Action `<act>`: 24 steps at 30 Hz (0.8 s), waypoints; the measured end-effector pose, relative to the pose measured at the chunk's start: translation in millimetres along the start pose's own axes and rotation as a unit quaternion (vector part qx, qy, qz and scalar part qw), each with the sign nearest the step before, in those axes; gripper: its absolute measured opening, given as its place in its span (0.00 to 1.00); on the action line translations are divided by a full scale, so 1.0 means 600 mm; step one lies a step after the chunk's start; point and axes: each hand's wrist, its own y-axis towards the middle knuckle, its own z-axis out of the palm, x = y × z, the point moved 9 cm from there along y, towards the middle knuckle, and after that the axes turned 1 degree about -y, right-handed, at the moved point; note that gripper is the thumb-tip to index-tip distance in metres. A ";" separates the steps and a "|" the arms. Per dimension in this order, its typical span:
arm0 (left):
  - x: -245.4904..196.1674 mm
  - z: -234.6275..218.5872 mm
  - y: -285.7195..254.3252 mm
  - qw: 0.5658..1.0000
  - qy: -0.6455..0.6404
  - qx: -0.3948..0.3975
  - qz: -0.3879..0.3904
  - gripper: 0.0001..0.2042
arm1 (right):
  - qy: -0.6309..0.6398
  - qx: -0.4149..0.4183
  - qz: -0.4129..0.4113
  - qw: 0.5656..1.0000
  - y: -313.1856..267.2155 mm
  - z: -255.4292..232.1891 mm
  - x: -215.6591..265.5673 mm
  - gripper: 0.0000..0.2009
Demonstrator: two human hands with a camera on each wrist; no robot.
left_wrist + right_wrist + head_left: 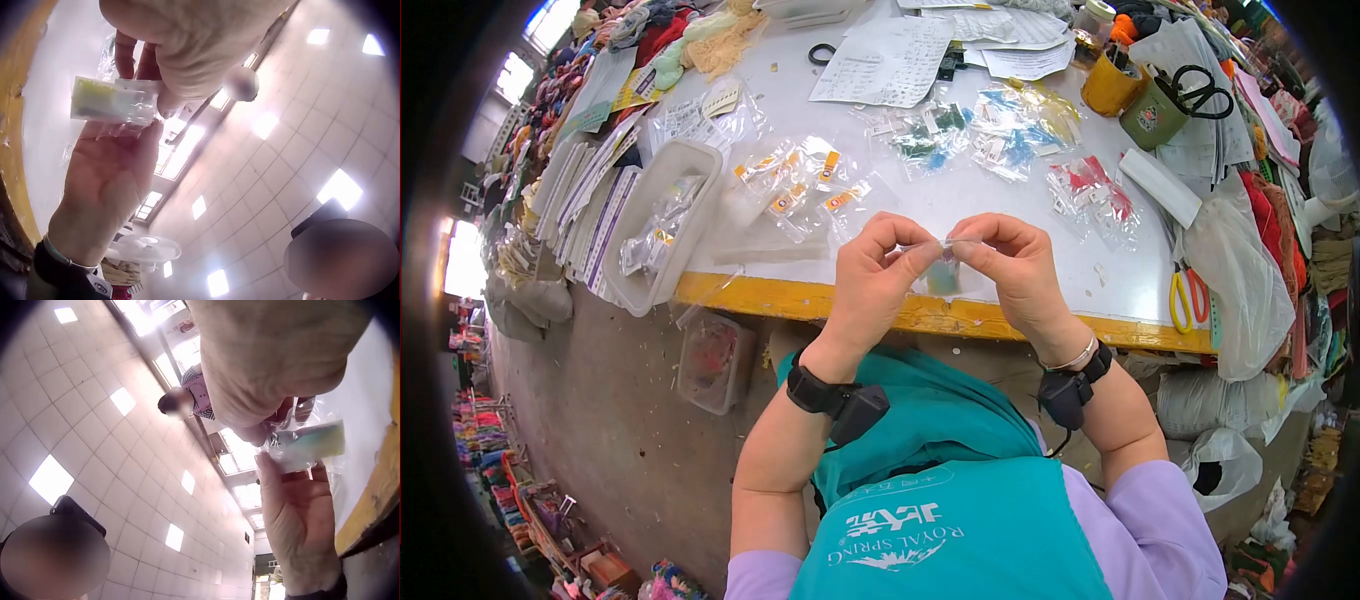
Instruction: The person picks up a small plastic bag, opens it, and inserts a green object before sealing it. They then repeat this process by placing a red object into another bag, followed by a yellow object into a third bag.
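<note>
Both hands hold a small clear plastic bag (pixel 943 277) just above the table's front edge, its greenish contents hanging low. The left hand (pixel 880 277) pinches one upper corner between thumb and curled fingers; the right hand (pixel 1012 272) pinches the other. In the left wrist view the bag (pixel 112 102) shows yellow-green and pale contents, with the left hand (pixel 194 47) above and the right hand (pixel 112 181) below. The right wrist view shows the bag (pixel 309 445) between the right hand (pixel 275 356) and the left hand (pixel 300 519), with dark marks near its pinched end.
Bags with orange labels (pixel 795 185), blue and green bags (pixel 1005 130) and red bags (pixel 1095 195) lie on the table (pixel 840 125). A white bin (pixel 700 160) stands left. Scissors (pixel 1180 300), a green cup (pixel 1145 122) and a plastic bag (pixel 1240 280) are at right.
</note>
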 end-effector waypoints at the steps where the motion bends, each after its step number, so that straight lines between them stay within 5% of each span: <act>1: -0.003 0.002 -0.001 1.000 -0.009 0.010 -0.002 0.04 | 0.002 0.003 0.001 1.000 0.000 0.000 0.000 0.05; 5: 0.001 0.004 -0.002 1.000 -0.012 0.020 -0.009 0.04 | -0.001 0.008 -0.001 1.000 -0.002 0.005 0.002 0.05; 11: -0.019 0.002 -0.003 0.984 0.167 0.013 0.064 0.06 | -0.041 0.007 0.022 0.999 -0.005 0.014 -0.001 0.06; 17: 0.007 -0.006 -0.005 0.999 0.029 0.003 -0.036 0.04 | -0.043 0.020 0.004 0.999 0.000 0.012 -0.004 0.07; 24: 0.002 -0.022 -0.004 0.997 -0.066 -0.013 -0.028 0.06 | -0.018 0.018 0.023 0.999 0.002 0.019 0.004 0.07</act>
